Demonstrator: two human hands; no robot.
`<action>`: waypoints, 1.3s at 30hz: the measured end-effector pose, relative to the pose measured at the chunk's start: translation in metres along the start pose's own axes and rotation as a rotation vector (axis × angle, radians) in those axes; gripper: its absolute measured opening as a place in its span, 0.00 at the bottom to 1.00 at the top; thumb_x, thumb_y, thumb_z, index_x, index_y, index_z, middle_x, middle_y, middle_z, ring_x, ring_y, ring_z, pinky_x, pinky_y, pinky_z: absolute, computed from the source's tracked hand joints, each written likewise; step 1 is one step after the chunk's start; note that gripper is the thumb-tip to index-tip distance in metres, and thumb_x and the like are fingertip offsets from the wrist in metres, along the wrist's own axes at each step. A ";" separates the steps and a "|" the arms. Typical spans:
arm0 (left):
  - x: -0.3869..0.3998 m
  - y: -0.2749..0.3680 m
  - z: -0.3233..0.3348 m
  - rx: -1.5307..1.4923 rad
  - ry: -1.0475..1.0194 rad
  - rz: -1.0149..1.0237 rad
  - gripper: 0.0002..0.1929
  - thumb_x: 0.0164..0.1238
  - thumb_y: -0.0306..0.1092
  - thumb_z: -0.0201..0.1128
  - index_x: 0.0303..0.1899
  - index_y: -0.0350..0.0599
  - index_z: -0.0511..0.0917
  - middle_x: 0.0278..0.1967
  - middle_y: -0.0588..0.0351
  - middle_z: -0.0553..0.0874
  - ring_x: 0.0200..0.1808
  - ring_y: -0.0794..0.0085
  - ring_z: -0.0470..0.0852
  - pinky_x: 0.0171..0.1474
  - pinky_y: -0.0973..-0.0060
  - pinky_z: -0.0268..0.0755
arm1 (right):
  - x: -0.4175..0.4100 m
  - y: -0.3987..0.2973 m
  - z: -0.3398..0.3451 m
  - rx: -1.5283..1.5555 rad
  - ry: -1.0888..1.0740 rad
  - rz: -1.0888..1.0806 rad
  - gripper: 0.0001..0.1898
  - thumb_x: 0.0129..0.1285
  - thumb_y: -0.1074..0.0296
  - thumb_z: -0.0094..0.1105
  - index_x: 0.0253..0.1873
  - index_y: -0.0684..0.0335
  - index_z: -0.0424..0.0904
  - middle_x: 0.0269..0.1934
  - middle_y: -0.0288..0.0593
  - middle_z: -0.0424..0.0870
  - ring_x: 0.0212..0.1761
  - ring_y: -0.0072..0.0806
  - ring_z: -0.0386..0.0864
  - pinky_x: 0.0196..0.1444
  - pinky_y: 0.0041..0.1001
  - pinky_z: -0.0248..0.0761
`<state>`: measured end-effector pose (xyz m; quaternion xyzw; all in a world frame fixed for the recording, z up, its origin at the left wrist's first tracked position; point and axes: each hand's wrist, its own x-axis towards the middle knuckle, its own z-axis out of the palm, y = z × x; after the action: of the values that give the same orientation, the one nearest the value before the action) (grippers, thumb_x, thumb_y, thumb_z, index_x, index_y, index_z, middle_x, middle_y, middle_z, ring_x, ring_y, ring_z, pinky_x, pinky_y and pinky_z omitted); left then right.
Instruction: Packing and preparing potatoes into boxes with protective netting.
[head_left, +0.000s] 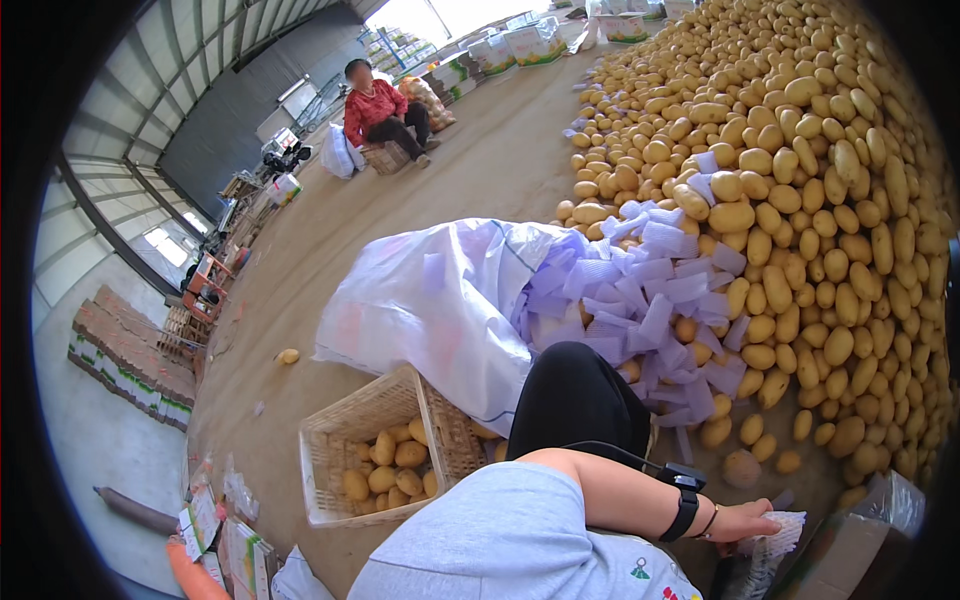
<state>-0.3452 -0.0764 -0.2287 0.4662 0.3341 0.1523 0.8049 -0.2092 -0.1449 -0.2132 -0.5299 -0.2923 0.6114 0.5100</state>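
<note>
One of my hands (739, 521), with a black watch band and a thin bracelet at the wrist, reaches to the lower right and has its fingers on a white foam net sleeve (784, 532). It appears to be my left hand; what the net contains cannot be told. Dark fingertips may show beneath it, but my right hand is not clearly visible. Just right of the net stands a cardboard carton (840, 551) with clear plastic at its top. Beyond my knee, purple foam net sleeves (645, 300) spill from a white woven sack (427, 300) onto the potatoes.
A large heap of potatoes (795, 195) covers the right side. A plastic crate (311, 480) with potatoes stands left of my knee. Farther back, a person (382, 112) sits on a basket beside sacks. Flattened cartons (127, 352) lean at the left wall.
</note>
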 end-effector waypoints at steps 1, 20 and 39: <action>-0.001 -0.001 -0.002 -0.006 0.004 -0.004 0.34 0.65 0.57 0.53 0.63 0.44 0.55 0.53 0.44 0.71 0.34 0.62 0.81 0.28 0.66 0.80 | 0.002 0.002 0.001 0.004 0.000 0.011 0.29 0.70 0.57 0.54 0.70 0.63 0.59 0.62 0.49 0.71 0.62 0.36 0.71 0.61 0.29 0.66; -0.010 -0.007 -0.022 0.067 0.047 0.033 0.34 0.66 0.58 0.54 0.60 0.38 0.59 0.40 0.45 0.78 0.28 0.66 0.79 0.26 0.70 0.73 | 0.014 0.017 0.007 0.033 -0.022 0.109 0.28 0.71 0.57 0.51 0.70 0.62 0.58 0.63 0.48 0.70 0.63 0.36 0.70 0.63 0.29 0.64; -0.007 -0.012 -0.012 0.184 0.009 -0.003 0.35 0.68 0.60 0.52 0.59 0.34 0.61 0.53 0.38 0.76 0.49 0.58 0.78 0.46 0.67 0.72 | 0.008 0.029 -0.006 0.081 -0.052 0.112 0.28 0.72 0.57 0.49 0.70 0.62 0.58 0.63 0.47 0.70 0.64 0.35 0.69 0.65 0.29 0.62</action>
<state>-0.3590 -0.0788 -0.2397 0.5369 0.3510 0.1220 0.7574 -0.2121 -0.1473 -0.2433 -0.5083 -0.2503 0.6639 0.4881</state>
